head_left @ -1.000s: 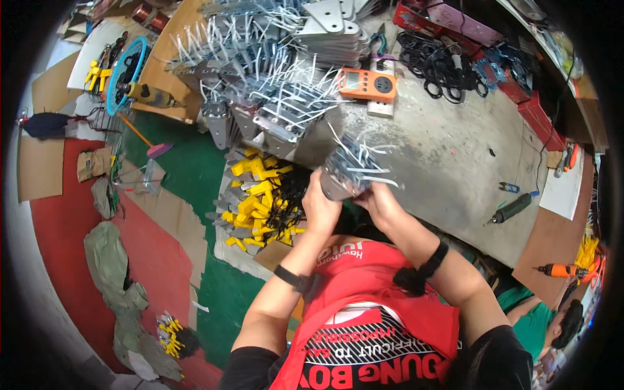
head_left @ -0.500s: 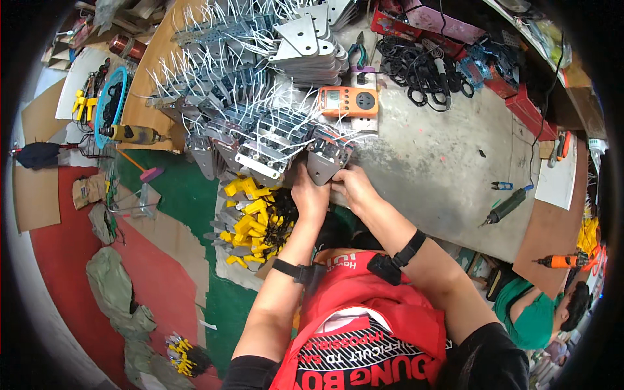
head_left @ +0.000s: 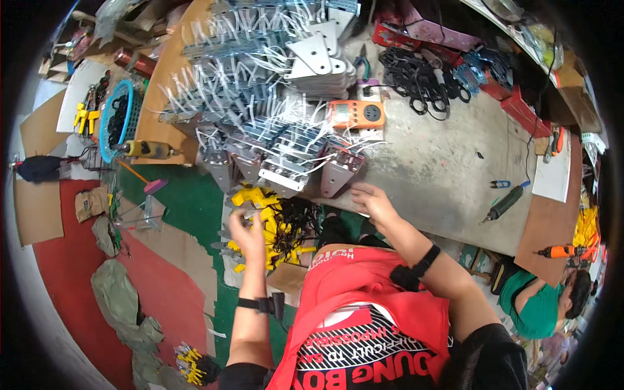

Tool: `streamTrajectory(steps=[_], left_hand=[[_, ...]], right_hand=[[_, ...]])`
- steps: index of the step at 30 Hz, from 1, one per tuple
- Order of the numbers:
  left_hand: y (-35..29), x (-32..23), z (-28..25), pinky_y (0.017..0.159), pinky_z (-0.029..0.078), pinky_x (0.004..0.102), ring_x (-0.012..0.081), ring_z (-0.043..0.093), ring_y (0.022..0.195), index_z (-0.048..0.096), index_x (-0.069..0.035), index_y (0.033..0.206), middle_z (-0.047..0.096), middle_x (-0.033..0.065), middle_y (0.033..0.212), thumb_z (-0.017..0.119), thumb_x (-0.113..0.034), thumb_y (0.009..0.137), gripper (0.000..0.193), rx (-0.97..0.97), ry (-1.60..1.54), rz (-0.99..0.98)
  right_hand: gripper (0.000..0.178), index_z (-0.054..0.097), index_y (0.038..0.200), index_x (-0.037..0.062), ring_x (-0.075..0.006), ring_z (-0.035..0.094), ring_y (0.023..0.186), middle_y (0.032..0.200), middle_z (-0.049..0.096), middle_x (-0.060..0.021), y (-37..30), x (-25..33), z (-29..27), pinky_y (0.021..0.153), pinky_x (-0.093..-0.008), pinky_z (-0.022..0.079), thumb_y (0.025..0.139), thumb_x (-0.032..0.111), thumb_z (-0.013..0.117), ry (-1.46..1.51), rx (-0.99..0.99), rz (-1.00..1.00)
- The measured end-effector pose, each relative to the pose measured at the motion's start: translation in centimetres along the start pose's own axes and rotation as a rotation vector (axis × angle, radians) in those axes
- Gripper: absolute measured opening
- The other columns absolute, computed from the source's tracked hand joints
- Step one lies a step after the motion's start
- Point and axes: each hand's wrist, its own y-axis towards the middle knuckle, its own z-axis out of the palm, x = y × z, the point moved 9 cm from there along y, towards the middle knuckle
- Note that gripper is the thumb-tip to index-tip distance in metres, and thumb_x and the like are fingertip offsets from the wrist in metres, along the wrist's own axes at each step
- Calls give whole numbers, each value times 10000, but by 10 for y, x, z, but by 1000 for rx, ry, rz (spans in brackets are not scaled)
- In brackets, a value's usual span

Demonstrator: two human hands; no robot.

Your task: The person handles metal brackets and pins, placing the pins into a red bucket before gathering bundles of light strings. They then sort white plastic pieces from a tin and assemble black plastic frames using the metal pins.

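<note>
My left hand (head_left: 248, 233) hovers over a heap of yellow plastic pieces with black cords (head_left: 270, 218), left of my body. Its thumb and fingers are apart and nothing shows between them. Near the front table edge, my right hand (head_left: 376, 205) is also empty, its fingers loosely parted. Just left of it stands a metal assembly with a grey tapered end plate (head_left: 339, 174) and white wires, touched by neither hand. Beside that assembly sits a block of similar wired metal parts (head_left: 286, 162), whose pale slotted plate (head_left: 283, 180) faces me.
Behind are rows of wired metal parts (head_left: 227, 84) and a stack of grey plates (head_left: 318, 71). An orange meter (head_left: 356, 114), pliers (head_left: 362, 63), black cables (head_left: 422, 78) and a dark green pen-shaped tool (head_left: 505, 206) lie on the table (head_left: 435, 162). A co-worker in green (head_left: 536, 305) is at right.
Both hands have let go of the tapered metal assembly, which stays at the table edge. My left hand has moved left and down over the yellow pieces; my right has drawn back slightly rightward.
</note>
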Motion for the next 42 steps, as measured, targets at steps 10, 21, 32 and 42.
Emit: streamTrajectory(steps=[10,21,32,42], left_hand=[[111,9,8,946,373,427,399,463,1117,312,12,1300,488,253,1195,821,-183,568,912,-120,77,61],[111,17,11,786,444,450,440,568,910,332,-63,1276,595,269,956,776,-134,647,773,-183,179,-10],[73,58,-12,876,419,389,382,541,995,424,37,1183,545,261,1101,811,-169,624,711,-187,-17,32],[-84,-12,-85,952,386,356,231,507,1093,308,24,1308,460,158,1261,705,61,690,736,-150,-403,-79]], right_hand=[[294,556,1112,16,-146,580,824,945,626,-59,-50,-10,-70,742,-281,478,840,120,510,-27,-160,66],[276,547,1096,-1,-135,581,788,901,617,-72,-54,6,-73,703,-255,484,847,114,518,5,-284,-15],[271,562,1090,4,-132,582,774,897,620,-72,-57,-4,-81,694,-259,481,845,107,508,-65,-285,-29],[251,566,1063,-16,-129,574,749,883,623,-81,-71,-13,-122,656,-246,478,836,68,501,-45,-231,-31]])
